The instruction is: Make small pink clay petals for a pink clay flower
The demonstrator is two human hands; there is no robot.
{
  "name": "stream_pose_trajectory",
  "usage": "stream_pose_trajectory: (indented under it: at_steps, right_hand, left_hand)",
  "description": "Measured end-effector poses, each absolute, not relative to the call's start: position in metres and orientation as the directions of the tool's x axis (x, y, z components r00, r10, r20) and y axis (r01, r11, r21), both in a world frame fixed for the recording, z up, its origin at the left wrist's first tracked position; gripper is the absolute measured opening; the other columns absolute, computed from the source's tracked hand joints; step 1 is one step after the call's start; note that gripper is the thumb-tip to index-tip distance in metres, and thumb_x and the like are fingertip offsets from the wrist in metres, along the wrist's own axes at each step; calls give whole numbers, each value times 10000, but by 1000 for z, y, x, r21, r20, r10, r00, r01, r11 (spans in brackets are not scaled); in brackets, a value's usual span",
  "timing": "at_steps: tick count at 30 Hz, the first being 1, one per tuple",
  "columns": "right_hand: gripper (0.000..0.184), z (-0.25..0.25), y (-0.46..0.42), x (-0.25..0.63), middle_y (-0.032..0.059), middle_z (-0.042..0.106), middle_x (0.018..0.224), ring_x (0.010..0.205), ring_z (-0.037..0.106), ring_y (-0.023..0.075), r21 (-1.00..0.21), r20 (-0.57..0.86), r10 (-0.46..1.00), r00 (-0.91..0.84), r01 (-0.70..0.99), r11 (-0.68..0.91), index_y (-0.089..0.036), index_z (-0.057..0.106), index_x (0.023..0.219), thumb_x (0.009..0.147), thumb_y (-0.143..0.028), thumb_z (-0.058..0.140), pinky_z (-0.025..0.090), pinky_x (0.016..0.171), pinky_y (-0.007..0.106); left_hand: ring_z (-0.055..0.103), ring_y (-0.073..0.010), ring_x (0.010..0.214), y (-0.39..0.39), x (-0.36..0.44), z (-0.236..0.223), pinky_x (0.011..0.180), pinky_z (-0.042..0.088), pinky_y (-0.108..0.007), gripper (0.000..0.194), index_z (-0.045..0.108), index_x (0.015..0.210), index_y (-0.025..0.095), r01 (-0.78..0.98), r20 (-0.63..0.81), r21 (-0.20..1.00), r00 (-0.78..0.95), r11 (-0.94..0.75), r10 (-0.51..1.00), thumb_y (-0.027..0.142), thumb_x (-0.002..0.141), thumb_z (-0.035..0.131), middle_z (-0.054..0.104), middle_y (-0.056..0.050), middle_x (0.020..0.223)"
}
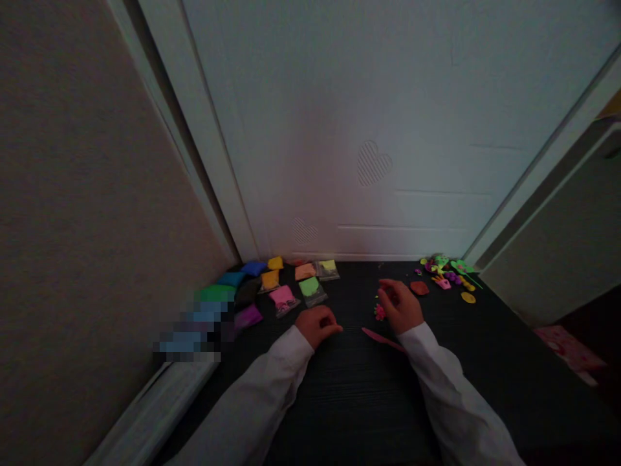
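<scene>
My left hand (pixel 316 325) is just above the dark table, its fingers curled in and the thumb pointing right. Whether anything small lies inside it cannot be made out. To the right, my right hand (pixel 402 308) also has curled fingers, and what it holds, if anything, is hidden. Beside its fingers is a small pink flower-like piece (pixel 379 312), partly covered by the hand. A pink modelling knife (pixel 381 338) lies on the table between the hands, its right end at my right sleeve. Nearest my left hand is a clear bag of light green clay (pixel 310 288).
Several bags of coloured clay, including a pink one (pixel 283 298), spread over the table's left side. A red disc (pixel 420 288), a yellow disc (pixel 468 298) and a pile of small coloured clay shapes (pixel 444 272) lie at the right. A white panel (pixel 369 97) borders the back edge.
</scene>
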State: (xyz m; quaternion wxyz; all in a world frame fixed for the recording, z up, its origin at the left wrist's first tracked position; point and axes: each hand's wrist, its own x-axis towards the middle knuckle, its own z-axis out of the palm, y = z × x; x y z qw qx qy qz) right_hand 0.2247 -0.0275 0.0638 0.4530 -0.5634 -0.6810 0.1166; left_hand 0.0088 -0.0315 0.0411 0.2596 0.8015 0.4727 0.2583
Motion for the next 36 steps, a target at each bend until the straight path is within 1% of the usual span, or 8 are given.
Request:
stream_pose_trajectory:
  at_steps: [7,14,23,26,28,31,33,36]
  right_hand:
    - [231,63,-40,179,29,501,807,646,452,102,-584,538,829,-152,642,497,-181,472,955,743,-233,399,391,634,251]
    - [274,45,-42,168,43,497,858,756,466,122,-545,502,808,-308,613,572,-196,464,1010,747,-225,393,393,700,268]
    - [262,30,-40,162,44,527,867,804,458,141,-409,453,779,-434,675,614,-246,531,971,763,-304,382,368,705,290]
    - [237,30,-40,164,36,531,857,800,459,136,-407,441,791,-423,692,597,-241,549,919,767,-299,377,354,701,281]
    - [210,31,-40,164,30,534,835,788,462,133,-408,436,798,-416,699,587,-226,554,868,765,-298,386,346,691,274]
    - [187,33,-41,165,21,536,778,754,470,132,-387,383,821,-425,733,560,-201,544,777,744,-338,420,331,660,266]
    - [210,33,-42,164,16,536,748,738,474,133,-358,330,837,-436,763,539,-193,536,743,730,-375,433,315,655,270]
    - [212,30,-42,163,12,543,743,744,480,133,-325,295,837,-461,776,541,-207,544,758,747,-369,407,294,672,284]
  left_hand:
    - [518,-101,550,-18,-6,20,552,432,-244,341,564,890,108,228,-36,972,374,-55,927,355,664,498,598,-62,727]
    - [542,-109,678,-13,-6,20,640,428,-246,478,405,1080,111,-135,-79,980,395,143,915,275,654,546,594,-67,806]
    - [548,-126,657,-21,6,15,713,404,-308,701,143,1222,87,-147,-45,980,495,135,868,285,670,525,575,-8,620]
    - [551,-140,669,-21,-2,21,700,414,-320,647,147,1225,98,31,-33,999,459,21,888,314,703,462,597,-55,736]
    - [540,-151,709,-19,-14,29,704,409,-322,522,259,1192,139,327,53,930,334,-168,941,316,726,411,590,-71,836]
    - [479,-202,865,-16,-37,40,800,342,-347,326,502,993,147,818,225,520,147,-247,963,292,718,403,564,-87,881]
    - [457,-226,901,-14,-48,43,817,322,-353,264,565,878,143,944,167,284,122,-166,979,277,678,459,554,-102,889]
    - [488,-214,854,-11,-54,41,778,350,-330,243,577,866,145,978,68,182,86,-97,994,236,662,482,559,-105,880]
